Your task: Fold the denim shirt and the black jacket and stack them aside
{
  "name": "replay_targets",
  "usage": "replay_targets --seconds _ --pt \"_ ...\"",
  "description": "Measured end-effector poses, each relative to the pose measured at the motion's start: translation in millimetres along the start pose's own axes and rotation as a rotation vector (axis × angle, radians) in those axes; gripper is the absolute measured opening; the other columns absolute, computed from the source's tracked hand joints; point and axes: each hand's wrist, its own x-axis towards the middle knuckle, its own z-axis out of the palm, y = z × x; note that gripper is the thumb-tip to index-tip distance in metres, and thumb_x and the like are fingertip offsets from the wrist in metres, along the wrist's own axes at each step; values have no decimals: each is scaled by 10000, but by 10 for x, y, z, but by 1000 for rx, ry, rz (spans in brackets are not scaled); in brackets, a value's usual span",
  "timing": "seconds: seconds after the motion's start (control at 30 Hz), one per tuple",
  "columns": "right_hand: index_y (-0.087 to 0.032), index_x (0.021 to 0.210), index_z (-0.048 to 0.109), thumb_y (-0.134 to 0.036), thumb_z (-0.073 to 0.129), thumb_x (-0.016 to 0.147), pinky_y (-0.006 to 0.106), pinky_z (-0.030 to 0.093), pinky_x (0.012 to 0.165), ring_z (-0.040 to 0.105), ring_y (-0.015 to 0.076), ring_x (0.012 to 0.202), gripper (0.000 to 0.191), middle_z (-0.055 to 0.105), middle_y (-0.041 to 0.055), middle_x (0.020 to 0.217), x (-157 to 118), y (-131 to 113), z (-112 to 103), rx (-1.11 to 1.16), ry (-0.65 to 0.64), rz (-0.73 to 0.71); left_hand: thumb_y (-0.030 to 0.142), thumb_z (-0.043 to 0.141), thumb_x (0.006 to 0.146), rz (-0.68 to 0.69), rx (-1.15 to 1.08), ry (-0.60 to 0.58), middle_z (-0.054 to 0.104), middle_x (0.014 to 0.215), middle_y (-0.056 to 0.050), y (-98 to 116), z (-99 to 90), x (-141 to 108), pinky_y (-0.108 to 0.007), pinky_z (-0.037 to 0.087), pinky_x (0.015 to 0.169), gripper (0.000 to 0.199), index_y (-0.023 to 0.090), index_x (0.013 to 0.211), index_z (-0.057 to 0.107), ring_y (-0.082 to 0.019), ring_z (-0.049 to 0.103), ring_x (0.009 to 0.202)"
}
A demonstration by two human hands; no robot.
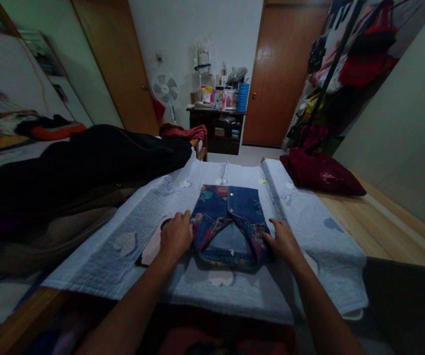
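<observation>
A folded blue denim jacket (244,199) with a colourful flower print lies flat in front of me, its snap buttons facing up and its collar opening toward me. At its left edge rests my left hand (177,236), fingers slightly bent and loosely apart, touching the side of the cloth. My right hand (283,239) is at the opposite edge, thumb and forefinger spread, with the thumb against the jacket. Under the jacket spreads a pale blue quilt (221,298) with heart shapes. Partly behind my left hand lies a pink flat item (152,246) with a dark edge.
Dark clothing (97,158) is heaped at the left. A folded maroon cloth (321,172) sits on the wooden surface (349,217) at the right. Farther back stand a white fan (166,88) and a dark cabinet (212,118). Bags and clothes hang at the upper right.
</observation>
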Motion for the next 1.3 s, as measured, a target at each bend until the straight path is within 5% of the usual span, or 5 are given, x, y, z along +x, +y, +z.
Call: replay_targets --seconds 0.1,0.27,0.73,0.97,1.3 --pt "-190 1176 591 -257 501 831 460 389 1027 524 293 1136 362 580 137 1180 35 -199 18 -93 105 -221 176 454 865 214 32 116 598 1204 -158 300 -40 3 -460 386 974 387 167 1239 550 -313 539 1127" --pt "-172 1228 576 -221 417 891 467 299 1095 420 281 1296 377 530 142 1339 -58 -490 379 -129 -42 -356 147 460 865 583 -126 -199 607 1265 -74 566 336 -16 -433 315 1078 379 223 1217 580 -251 480 1244" --pt "-134 1434 375 -448 376 942 433 132 1154 261 232 1407 584 329 112 1513 -231 -520 637 -481 -319 -285 147 410 875 349 69 -225 607 1280 -73 406 440 -36 -413 360 1035 422 221 1267 548 -228 520 1195" --pt "-194 1444 370 -459 395 936 432 125 1150 248 230 1411 573 319 92 1522 -238 -501 634 -467 -323 -295 439 499 860 280 48 -292 565 1326 -75 337 340 167 -657 43 1080 439 262 1259 548 -322 377 1303" --pt "-241 1436 384 -460 435 923 448 138 1143 262 243 1405 560 326 87 1521 -240 -482 638 -457 -301 -306 411 403 931 294 -14 -296 693 849 -59 395 313 426 -311 434 763 344 204 840 661 -200 628 833"
